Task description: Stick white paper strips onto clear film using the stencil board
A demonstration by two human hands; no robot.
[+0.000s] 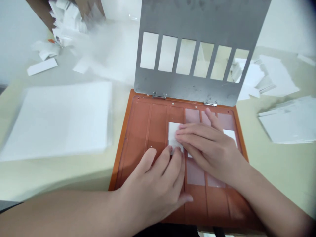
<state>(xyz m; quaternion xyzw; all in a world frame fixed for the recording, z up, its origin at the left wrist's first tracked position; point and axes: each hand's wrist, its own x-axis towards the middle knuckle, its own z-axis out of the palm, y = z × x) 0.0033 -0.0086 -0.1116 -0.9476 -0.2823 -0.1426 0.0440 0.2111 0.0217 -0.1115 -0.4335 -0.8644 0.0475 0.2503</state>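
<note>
An orange-brown plate point(138, 131) with shallow lengthwise channels lies in front of me, and a grey metal frame point(168, 84) with a row of rectangular cutouts is hinged up at its far edge. In one channel sits a small white card point(173, 136). My left hand point(158, 184) has its fingers stretched out, fingertips at the card's near edge. From the right, my right hand point(209, 141) lays its extended fingers on the card, one finger raised apart. Pinkish translucent sheets point(195, 171) lie in the channels to the right; another white card point(230, 135) is partly hidden beyond my right hand.
On the left lies a large stack of white sheets point(61, 121). Behind it are a cardboard box point(91, 8) with white scraps and a loose white strip point(42, 66). To the right are piles of white cards point(288, 121) and loose paper pieces point(277, 75).
</note>
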